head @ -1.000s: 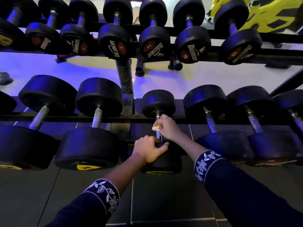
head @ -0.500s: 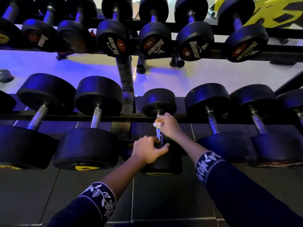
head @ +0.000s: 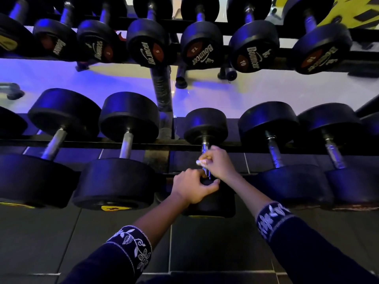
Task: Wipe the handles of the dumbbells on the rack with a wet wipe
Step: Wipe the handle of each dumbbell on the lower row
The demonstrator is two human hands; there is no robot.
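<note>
Head cam: right hand (head: 219, 163) pinches wipe (head: 200, 162) round handle (head: 205, 148), left hand (head: 192, 186) grips the dumbbell (head: 215, 202) at its 6 o'clock end; 3 o'clock neighbour (head: 274, 153) probably next.

Lower tier of the rack (head: 82, 143): we see a small black dumbbell (head: 206, 125) lying front-to-back across the rails, between larger black dumbbells (head: 129, 119). Its chrome handle (head: 205, 147) shows only near the far head. A whitish wet wipe (head: 201, 162), bunched small, sits against the handle at mid-length in the right grip (head: 218, 161); it probably wraps the bar, though fingers hide this. The left grip (head: 191, 186) holds the near head.
</note>
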